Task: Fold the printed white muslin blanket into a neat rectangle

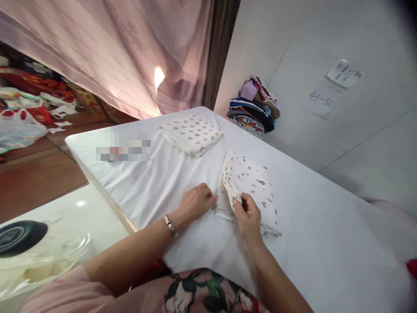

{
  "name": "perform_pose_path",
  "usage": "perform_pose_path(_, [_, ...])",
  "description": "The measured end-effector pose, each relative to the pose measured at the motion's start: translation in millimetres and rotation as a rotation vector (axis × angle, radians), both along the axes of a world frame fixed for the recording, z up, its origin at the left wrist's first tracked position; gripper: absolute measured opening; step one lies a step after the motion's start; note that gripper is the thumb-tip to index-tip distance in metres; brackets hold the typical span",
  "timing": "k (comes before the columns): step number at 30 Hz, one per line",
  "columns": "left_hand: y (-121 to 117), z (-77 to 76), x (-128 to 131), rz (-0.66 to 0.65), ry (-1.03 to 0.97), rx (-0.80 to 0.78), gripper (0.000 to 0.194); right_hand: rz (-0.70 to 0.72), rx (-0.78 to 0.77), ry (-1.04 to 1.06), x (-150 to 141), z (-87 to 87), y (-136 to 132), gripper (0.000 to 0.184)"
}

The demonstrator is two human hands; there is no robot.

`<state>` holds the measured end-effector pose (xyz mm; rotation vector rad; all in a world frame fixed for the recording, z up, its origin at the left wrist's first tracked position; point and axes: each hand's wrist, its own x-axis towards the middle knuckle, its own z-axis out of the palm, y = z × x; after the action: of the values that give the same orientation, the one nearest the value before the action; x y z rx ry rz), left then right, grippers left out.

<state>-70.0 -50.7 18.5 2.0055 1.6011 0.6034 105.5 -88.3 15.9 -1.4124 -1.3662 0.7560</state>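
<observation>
A white cloth [252, 178] with small grey printed shapes lies on the white-covered table, partly folded over, its stacked layers showing along the left fold. My right hand [248, 216] pinches those layers between thumb and fingers at the near end of the fold. At the cloth's lower left corner, my left hand [196, 201] is closed, fingertips pinched at the edge; the exact grip is partly hidden. Farther back, a second folded cloth [193, 132] with grey cloud-like prints lies flat, apart from both hands.
The table [312, 217] has a wrinkled white cover. A pixelated patch hides something at its left. A stack of folded clothes [252, 108] stands against the wall beyond the far edge. A pink curtain [130, 48] hangs behind. At lower left is a dark round lid [22, 237].
</observation>
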Motion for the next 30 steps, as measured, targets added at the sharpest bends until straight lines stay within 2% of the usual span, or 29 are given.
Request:
perform_pose_path(3, [-5, -3.6, 6, -0.033, 0.092, 0.027, 0.033, 0.005, 0.020, 0.009, -1, -1.2, 1, 0.021])
perform_pose_path(5, [-6, -6.9, 11, -0.029, 0.111, 0.044, 0.030, 0.012, 0.049, -0.008, -1, -3.1, 2, 0.019])
perform_pose_path(10, [-8, -9.1, 19, -0.018, 0.050, 0.024, 0.018, 0.028, 0.092, -0.036, -1, -5.8, 3, 0.017])
perform_pose_path(16, [-2, -16.2, 22, 0.057, -0.305, -0.191, 0.018, 0.010, 0.098, -0.035, 3, -8.1, 5, 0.019])
perform_pose_path(19, [2, -21.4, 22, 0.105, -0.510, -0.303, 0.024, 0.006, 0.091, 0.017, 4, -10.3, 7, 0.023])
perform_pose_path(22, [2, -19.7, 22, 0.134, -0.645, -0.382, 0.031, 0.000, 0.116, 0.017, 5, -10.1, 9, 0.022])
perform_pose_path(26, [-4, -11.5, 27, 0.163, -0.900, -0.455, 0.037, 0.033, 0.229, -0.117, 6, -9.6, 8, 0.017])
perform_pose_path(30, [-10, -12.0, 35, 0.204, -1.085, -0.465, 0.035, 0.158, 0.345, -0.365, 4, -15.9, 6, 0.020])
